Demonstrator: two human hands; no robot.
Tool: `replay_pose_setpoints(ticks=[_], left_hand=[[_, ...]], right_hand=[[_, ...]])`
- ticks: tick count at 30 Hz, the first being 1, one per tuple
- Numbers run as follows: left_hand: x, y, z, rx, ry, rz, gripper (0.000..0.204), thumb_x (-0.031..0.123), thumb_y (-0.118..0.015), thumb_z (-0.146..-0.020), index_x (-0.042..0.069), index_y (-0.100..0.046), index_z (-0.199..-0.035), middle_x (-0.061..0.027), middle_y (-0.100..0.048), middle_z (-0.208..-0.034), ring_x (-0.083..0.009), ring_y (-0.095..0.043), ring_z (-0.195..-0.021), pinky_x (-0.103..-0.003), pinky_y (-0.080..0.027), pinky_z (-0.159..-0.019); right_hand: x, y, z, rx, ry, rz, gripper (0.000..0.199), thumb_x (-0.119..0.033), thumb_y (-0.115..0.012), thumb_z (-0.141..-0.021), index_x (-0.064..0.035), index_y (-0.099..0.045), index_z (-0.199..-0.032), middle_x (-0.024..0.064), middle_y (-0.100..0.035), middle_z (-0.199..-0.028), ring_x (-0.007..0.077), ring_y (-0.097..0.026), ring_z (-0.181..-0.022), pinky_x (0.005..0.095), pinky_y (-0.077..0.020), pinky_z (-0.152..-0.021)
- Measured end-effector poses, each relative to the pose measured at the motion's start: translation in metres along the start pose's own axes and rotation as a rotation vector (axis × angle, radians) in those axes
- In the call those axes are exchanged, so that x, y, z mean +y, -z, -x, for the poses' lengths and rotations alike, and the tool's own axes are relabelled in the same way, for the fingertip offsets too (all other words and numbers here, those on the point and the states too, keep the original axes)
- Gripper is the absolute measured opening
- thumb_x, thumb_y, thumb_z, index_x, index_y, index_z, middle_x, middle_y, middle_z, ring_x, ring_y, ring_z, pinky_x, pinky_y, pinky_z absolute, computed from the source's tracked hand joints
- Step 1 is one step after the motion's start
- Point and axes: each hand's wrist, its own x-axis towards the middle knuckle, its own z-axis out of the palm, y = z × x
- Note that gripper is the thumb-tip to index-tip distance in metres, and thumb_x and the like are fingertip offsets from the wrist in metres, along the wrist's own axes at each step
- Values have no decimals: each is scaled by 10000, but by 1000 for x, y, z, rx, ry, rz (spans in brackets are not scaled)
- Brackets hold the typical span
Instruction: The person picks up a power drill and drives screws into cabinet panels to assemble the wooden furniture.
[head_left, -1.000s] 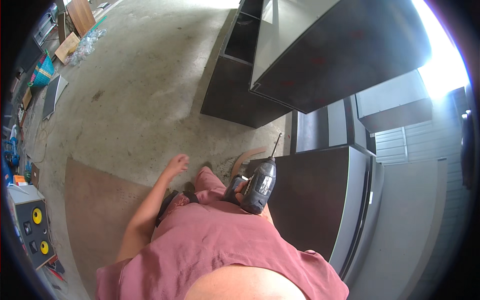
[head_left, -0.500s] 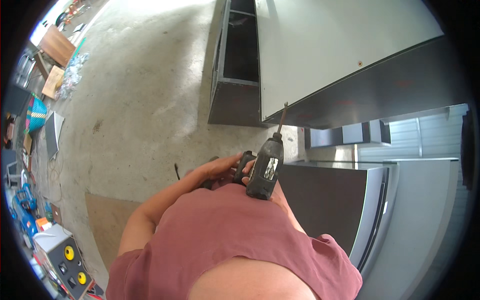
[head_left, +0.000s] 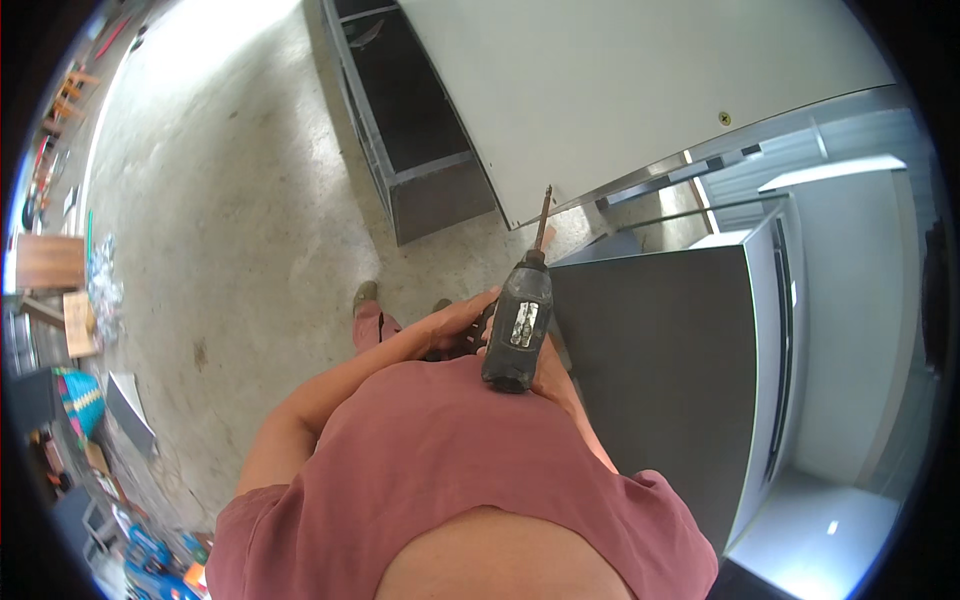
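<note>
Both hands at waist: right hand (head_left: 556, 372) gripping drill (head_left: 518, 325), bit pointing at white panel (head_left: 620, 90) ahead; left hand (head_left: 455, 322) curled against drill's side. Bit short of panel; no driving begun. Dark cabinet (head_left: 665, 370) just right.

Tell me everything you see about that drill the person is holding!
The cordless drill is dark grey and black, plastic-looking, with a light label on top. A thin brownish bit sticks out its front, pointing up and away toward the pale cabinet panel. The right hand grips it from below, close to the belly; the left hand touches its left side.
</note>
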Motion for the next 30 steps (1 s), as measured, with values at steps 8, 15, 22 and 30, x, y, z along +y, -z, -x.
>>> replay_pose_setpoints(ticks=[8,15,22,30], left_hand=[[16,64,18,-153,170,-119,495,497,-276,-966,128,-540,-770,-2,-540,-681,-119,-480,-648,-282,-394,-586],[29,101,5,-3,468,-351,760,672,-350,-855,73,-418,-1319,-197,-445,-1286,-386,-409,-1183,-575,-377,-864],[82,72,60,-53,386,-469,752,668,-297,-866,53,-499,-1248,-207,-487,-1246,-383,-490,-1106,-552,-408,-864],[57,125,18,-191,302,-507,709,624,-243,-896,44,-525,-1190,-191,-564,-1126,-335,-564,-991,-500,-463,-814]], right_hand=[[18,-63,-18,212,93,62,179,-218,-686,-807,-76,-589,-855,3,-569,-796,87,-544,-698,258,-449,-585],[31,-82,-44,348,146,170,175,-217,-685,-804,-76,-589,-845,-3,-564,-789,85,-536,-702,256,-436,-588],[50,-95,-53,473,211,297,171,-216,-683,-802,-77,-589,-835,-9,-558,-782,83,-528,-707,255,-424,-591],[41,-115,-70,547,218,384,289,-229,-746,-743,-26,-590,-877,55,-609,-825,147,-562,-779,316,-458,-679]])
